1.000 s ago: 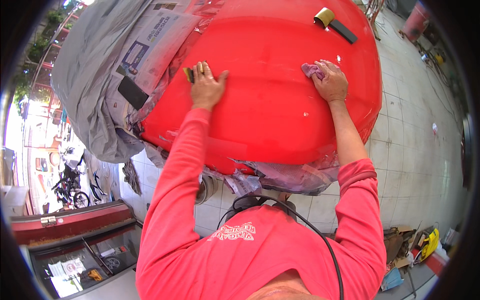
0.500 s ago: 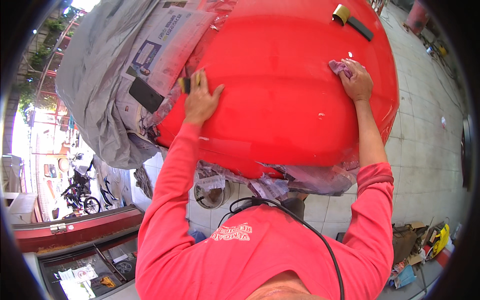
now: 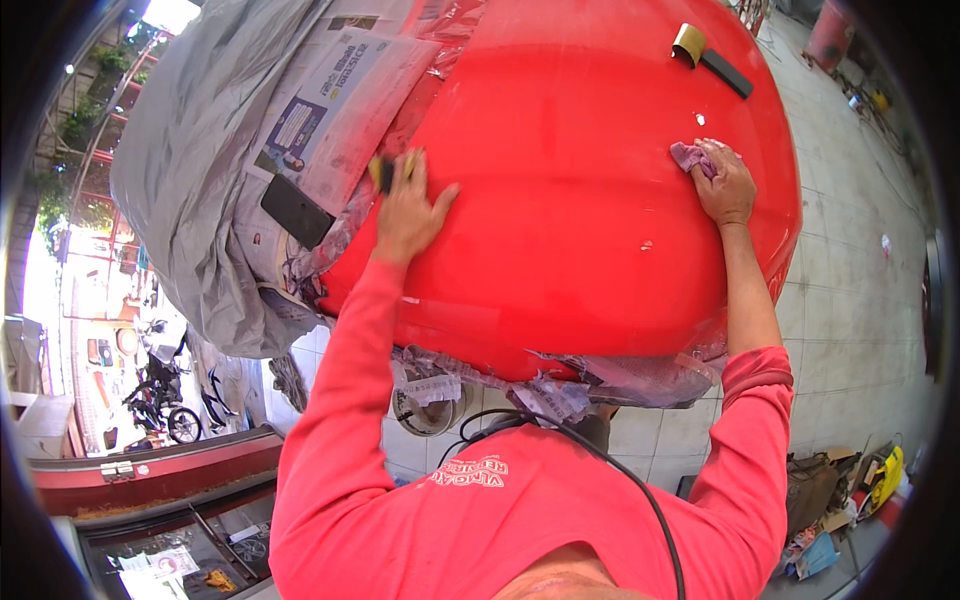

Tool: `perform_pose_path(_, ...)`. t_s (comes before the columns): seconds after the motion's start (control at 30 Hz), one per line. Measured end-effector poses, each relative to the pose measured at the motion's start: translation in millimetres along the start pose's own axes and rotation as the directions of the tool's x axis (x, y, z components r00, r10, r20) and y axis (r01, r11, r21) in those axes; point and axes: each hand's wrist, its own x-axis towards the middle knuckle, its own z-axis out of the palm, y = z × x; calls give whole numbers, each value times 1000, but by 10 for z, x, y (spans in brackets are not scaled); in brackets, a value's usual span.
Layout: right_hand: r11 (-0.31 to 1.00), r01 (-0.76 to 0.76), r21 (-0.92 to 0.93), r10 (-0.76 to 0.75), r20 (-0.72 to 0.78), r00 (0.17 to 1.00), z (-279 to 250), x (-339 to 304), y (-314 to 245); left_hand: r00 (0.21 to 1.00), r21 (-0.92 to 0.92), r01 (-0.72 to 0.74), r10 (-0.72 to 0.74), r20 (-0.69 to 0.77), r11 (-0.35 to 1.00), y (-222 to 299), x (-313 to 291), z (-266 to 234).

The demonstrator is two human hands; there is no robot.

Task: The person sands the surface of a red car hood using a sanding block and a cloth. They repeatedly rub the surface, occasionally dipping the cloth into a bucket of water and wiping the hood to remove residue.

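A glossy red car hood (image 3: pixel 560 230) spreads out in front of me. On its left side my left hand (image 3: pixel 408 215) lies palm down, fingers over a small black sanding block (image 3: pixel 386 175) with yellow sandpaper on it; the fingers hide part of the block. Farther right, my right hand (image 3: pixel 725 188) presses a bunched purple cloth (image 3: pixel 690 156) against the paint. Beyond that hand, a curled piece of yellow sandpaper (image 3: pixel 689 42) and a long black block (image 3: pixel 727 73) rest on the hood. A few pale wet-looking spots show on the red surface.
Newspaper masking (image 3: pixel 335 95) and grey plastic sheeting (image 3: pixel 190 190) cover the left side, with a black phone (image 3: pixel 297 211) on the paper. Below the hood's near edge stands a bucket (image 3: pixel 425 410). Clutter (image 3: pixel 850 490) lies at lower right on the tiled floor (image 3: pixel 840 250).
The whole view has shifted slightly, so the car sits a little lower in it. My left hand has slid slightly away and right with the sanding block. The right hand keeps its cloth.
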Motion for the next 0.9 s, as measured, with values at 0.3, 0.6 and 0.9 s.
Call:
perform_pose_path(0.3,999,46,22,-46,-34,998,51,156,-233,995,157,98,-102,22,983,252,1290,45)
perform_pose_path(0.6,1000,-13,2,13,-34,999,-19,41,-125,998,65,56,-58,32,996,-10,-139,-91)
perform_pose_path(0.9,1000,-16,10,16,-17,1000,11,133,-249,997,287,36,-16,-69,957,1453,1113,600)
